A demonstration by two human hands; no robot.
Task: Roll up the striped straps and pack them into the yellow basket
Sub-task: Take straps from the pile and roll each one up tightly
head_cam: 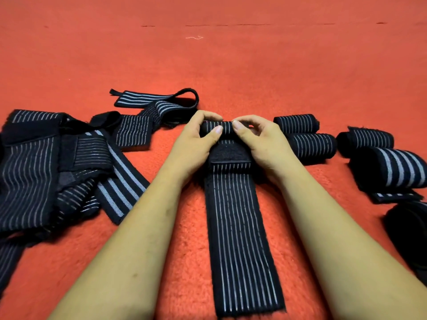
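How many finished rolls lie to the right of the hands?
5. Far roll and near roll beside the right hand; small roll and wide-striped roll farther right; dark roll at the edge, partly cut off. Others may be hidden.

Red carpet [231,65] covers the floor; a pale thread [194,37] lies far off

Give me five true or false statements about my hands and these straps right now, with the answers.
1. The left hand and right hand both pinch the rolled end of one striped strap. True.
2. That strap is fully rolled. False: most of it lies flat between the forearms.
3. The rolled straps lie right of the hands. True.
4. A yellow basket stands beside them. False: none is in view.
5. The loose straps lie on red carpet. True.
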